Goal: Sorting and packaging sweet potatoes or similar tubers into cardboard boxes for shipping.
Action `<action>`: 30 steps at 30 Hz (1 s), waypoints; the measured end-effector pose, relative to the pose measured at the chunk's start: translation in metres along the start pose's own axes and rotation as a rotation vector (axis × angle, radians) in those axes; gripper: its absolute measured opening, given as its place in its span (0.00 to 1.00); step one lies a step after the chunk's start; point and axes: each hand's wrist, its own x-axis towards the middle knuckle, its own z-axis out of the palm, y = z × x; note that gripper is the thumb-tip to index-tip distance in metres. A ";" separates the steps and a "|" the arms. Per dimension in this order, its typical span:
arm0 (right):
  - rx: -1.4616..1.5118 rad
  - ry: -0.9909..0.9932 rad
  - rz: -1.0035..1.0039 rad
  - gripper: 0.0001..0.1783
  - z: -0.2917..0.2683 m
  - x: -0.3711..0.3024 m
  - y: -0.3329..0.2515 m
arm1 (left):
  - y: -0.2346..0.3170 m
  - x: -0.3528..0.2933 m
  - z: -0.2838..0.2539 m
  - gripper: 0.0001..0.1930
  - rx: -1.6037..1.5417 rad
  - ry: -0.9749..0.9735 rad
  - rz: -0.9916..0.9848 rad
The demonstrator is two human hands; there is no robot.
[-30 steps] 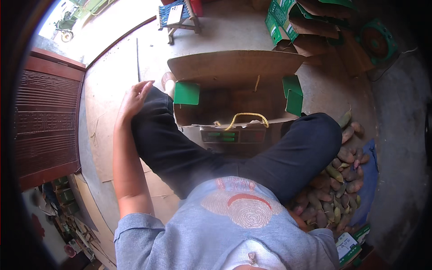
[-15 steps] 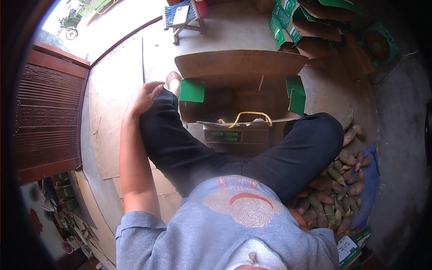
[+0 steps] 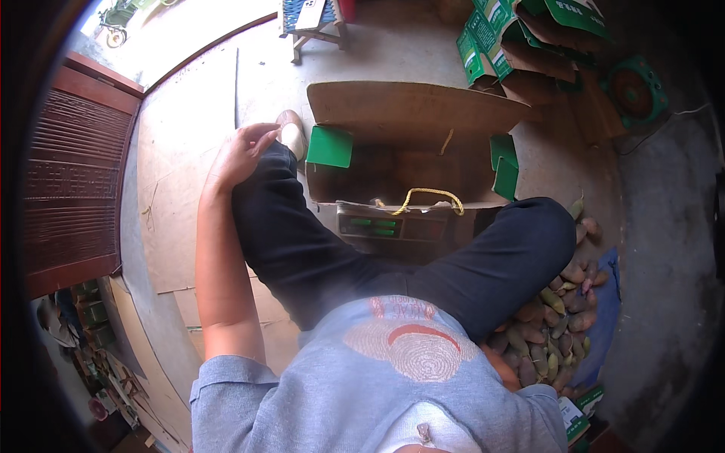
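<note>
The person sits on the floor with the left hand (image 3: 242,155) resting on the left knee of the black trousers (image 3: 294,226), fingers (image 3: 260,136) loose and holding nothing. The right hand is hidden behind the body, so I cannot tell its state. Between the legs sits the open brown cardboard box with green flaps (image 3: 408,143), mouth up, long side running left to right, lid flap leaning away from the sitter. Just in front of it is a grey weighing scale with a yellow cord handle (image 3: 396,219). A knee shifting could nudge the scale or fold a flap. The heap of green-brown oblong fruit (image 3: 555,317) beside the right thigh could get crushed.
</note>
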 end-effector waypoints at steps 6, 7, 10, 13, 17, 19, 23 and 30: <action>-0.135 -0.049 0.005 0.24 -0.021 -0.004 -0.006 | 0.036 0.015 -0.018 0.19 -0.036 0.137 0.185; -0.159 -0.054 0.010 0.24 -0.025 -0.007 -0.006 | 0.046 0.022 -0.021 0.19 -0.050 0.134 0.186; -0.229 -0.090 0.015 0.24 -0.030 -0.008 -0.008 | 0.070 0.043 -0.019 0.20 -0.016 0.188 0.308; -0.244 0.305 -0.234 0.28 -0.137 0.033 -0.051 | 0.075 0.068 -0.012 0.20 -0.087 0.197 0.520; -0.102 0.670 -0.243 0.25 -0.272 0.040 -0.136 | 0.127 0.085 -0.007 0.22 -0.049 0.072 0.487; 0.016 0.731 -0.382 0.23 -0.316 0.039 -0.203 | 0.112 0.094 0.023 0.18 -0.204 0.093 0.363; 0.196 0.577 -0.689 0.27 -0.342 0.029 -0.337 | 0.109 0.100 0.029 0.18 -0.052 0.070 0.560; 0.060 -0.070 -1.093 0.31 -0.228 0.091 -0.486 | 0.112 0.079 0.030 0.14 0.084 0.094 0.485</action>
